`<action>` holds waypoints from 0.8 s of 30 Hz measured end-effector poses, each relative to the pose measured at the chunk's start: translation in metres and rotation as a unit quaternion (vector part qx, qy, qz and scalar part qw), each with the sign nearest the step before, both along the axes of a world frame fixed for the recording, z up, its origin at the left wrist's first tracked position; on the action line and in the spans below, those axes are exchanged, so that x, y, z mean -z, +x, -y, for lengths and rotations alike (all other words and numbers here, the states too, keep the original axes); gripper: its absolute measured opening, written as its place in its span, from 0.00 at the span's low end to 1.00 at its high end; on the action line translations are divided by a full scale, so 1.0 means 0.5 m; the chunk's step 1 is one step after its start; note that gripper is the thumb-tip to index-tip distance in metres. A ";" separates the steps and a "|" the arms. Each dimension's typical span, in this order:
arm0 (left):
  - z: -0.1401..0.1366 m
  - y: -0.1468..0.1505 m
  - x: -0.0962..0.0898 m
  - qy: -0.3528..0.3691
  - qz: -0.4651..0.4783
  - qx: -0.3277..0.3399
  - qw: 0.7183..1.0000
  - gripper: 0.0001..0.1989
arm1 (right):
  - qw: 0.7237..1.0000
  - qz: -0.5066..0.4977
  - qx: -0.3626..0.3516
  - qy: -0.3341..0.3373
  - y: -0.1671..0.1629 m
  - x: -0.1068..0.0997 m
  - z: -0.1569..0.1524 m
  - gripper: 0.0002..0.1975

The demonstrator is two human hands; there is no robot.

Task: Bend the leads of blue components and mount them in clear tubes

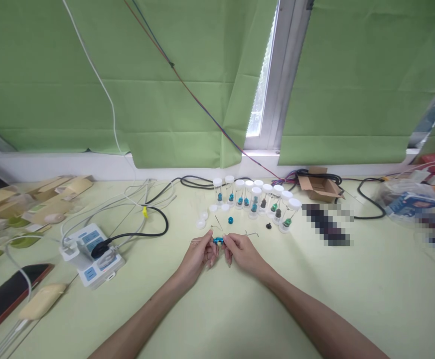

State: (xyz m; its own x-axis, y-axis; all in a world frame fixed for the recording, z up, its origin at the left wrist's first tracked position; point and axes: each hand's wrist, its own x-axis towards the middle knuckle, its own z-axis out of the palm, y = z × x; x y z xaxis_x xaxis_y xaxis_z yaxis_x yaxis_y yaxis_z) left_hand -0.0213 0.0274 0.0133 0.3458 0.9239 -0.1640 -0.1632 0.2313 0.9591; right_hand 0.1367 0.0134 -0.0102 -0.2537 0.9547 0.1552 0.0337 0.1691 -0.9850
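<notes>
Between the fingertips of my left hand [203, 251] and my right hand [242, 251] is a small blue metallic part [218, 241]. Both hands pinch it, one from each side, a little above the tabletop. Its exact kind is too small to make out. Just beyond my fingers lie thin metal rods [217, 222], and another thin rod [252, 234] lies by my right hand. A small blue round piece [230, 220] and a small black piece [268, 226] rest on the table. Behind them stand several clear vials [254, 207] with white caps, holding blue, green and dark parts.
At left sit a white power strip [96, 267] with plugs and cables, a phone [10, 294] and a cream-coloured block [42, 301]. Loose white caps [200, 224] lie left of the vials. A cardboard box [320, 185] and black cables [376, 202] are at the back right.
</notes>
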 end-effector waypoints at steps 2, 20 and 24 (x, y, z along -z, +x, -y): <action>0.000 -0.001 0.000 0.002 0.005 -0.002 1.000 0.26 | 1.000 -0.017 0.002 -0.006 -0.001 -0.001 0.000 0.18; -0.001 -0.001 0.005 0.003 0.004 0.005 1.000 0.27 | 0.999 0.005 -0.029 -0.015 0.004 -0.001 -0.003 0.23; 0.000 -0.001 0.004 0.004 0.007 0.005 1.000 0.27 | 1.000 -0.004 -0.024 -0.019 0.002 0.001 -0.003 0.20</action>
State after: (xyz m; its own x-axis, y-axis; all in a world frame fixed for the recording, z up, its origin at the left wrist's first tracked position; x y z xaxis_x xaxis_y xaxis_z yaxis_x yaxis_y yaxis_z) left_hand -0.0220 0.0273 0.0113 0.3564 0.9220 -0.1512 -0.1747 0.2247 0.9586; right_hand 0.1380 0.0147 -0.0106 -0.2987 0.9467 0.1204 0.0190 0.1320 -0.9911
